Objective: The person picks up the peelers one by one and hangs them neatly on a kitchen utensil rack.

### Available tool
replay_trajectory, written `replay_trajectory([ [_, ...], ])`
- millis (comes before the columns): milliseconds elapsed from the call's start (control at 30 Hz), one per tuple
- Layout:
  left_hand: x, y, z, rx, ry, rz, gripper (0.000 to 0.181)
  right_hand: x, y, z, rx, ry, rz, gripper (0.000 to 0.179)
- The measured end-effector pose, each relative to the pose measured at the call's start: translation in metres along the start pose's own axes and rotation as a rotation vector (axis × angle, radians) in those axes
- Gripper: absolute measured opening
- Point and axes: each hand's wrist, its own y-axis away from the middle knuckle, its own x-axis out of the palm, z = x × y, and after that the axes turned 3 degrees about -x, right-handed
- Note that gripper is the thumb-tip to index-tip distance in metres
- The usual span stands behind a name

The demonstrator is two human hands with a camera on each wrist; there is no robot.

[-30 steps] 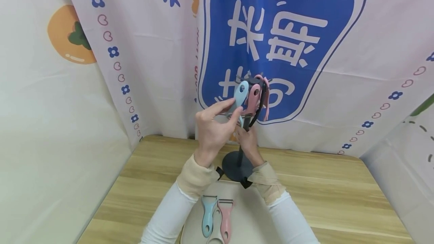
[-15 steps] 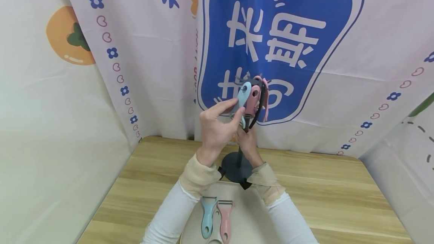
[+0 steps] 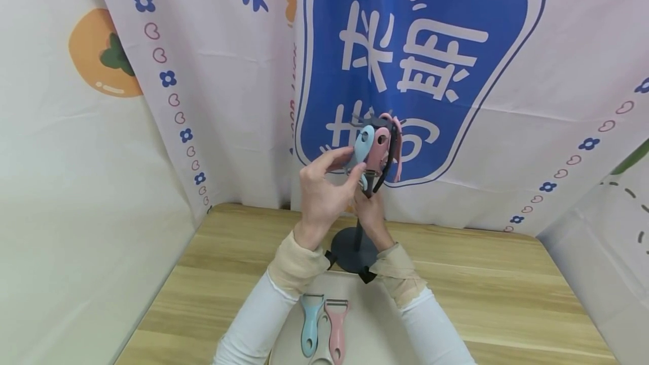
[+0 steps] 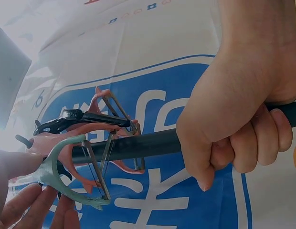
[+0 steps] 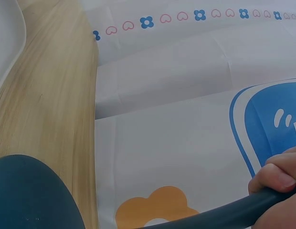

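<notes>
A black stand (image 3: 350,255) with hooks at its top rises from the table. My left hand (image 3: 324,199) pinches the handle of a light blue peeler (image 3: 363,148) between thumb and fingers, its holed end up by the hooks. In the left wrist view, the blade of this light blue peeler (image 4: 62,181) points toward the pole. Pink peelers (image 3: 377,154) and a black peeler (image 3: 389,159) hang close on the right. Lower down, my right hand (image 4: 238,114) wraps its fingers round the pole (image 4: 157,144); the right wrist view shows part of this right hand (image 5: 281,191).
Nearer me on the wooden table (image 3: 507,292) is a pale tray (image 3: 380,325). A light blue peeler (image 3: 310,323), a pink peeler (image 3: 337,328) and a whitish one (image 3: 323,337) lie on it. A printed cloth (image 3: 243,128) hangs behind the stand.
My left hand has shifted slightly right with the light blue peeler, whose holed end now sits a little lower against the hooks. My right hand keeps its place on the pole.
</notes>
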Motion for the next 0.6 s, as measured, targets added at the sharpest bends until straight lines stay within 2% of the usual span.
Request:
replay_trajectory([
  [167,-0.002,0.0,0.0,0.006,0.0,-0.001,0.034,-0.001,-0.002,-0.001,-0.023,-0.016,0.011,0.044],
  [367,-0.01,0.004,-0.001,-0.005,-0.039,0.032,0.029,-0.002,-0.003,0.001,-0.03,-0.001,-0.001,0.046],
  [467,-0.017,0.011,-0.001,-0.006,-0.073,0.053,0.024,-0.002,-0.002,0.002,-0.002,0.024,-0.012,0.045],
  [600,-0.027,0.027,0.004,0.005,-0.128,0.094,0.02,-0.002,0.001,0.002,0.041,0.058,-0.019,0.035],
])
